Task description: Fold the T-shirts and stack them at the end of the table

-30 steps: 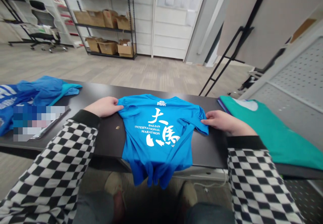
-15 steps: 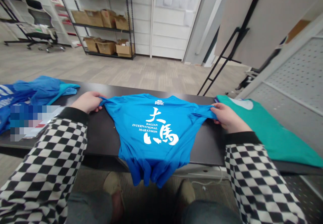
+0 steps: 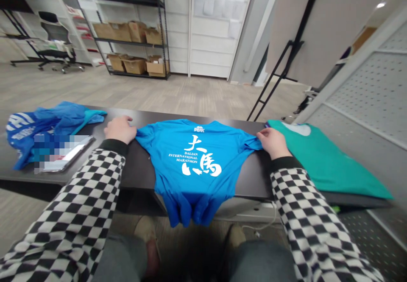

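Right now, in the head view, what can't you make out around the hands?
Head view only:
- Flat silver-edged device: face hidden by a pixelated patch.
- Crumpled blue garment: lettering buried in folds.
- Bright blue T-shirt: lower part bunched over the black table edge, its hem hidden.

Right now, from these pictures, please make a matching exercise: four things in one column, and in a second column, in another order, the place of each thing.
Things:
1. Blue T-shirt with white print
2. Teal garment
3. Crumpled blue clothing
4. Cardboard boxes

Places:
A. On metal shelves in the background
B. Bunched at the left end of the table
C. Lying flat at the right end of the table
D. At the table's middle, hanging over its near edge

Pairs: 1-D, 2-C, 3-B, 4-A
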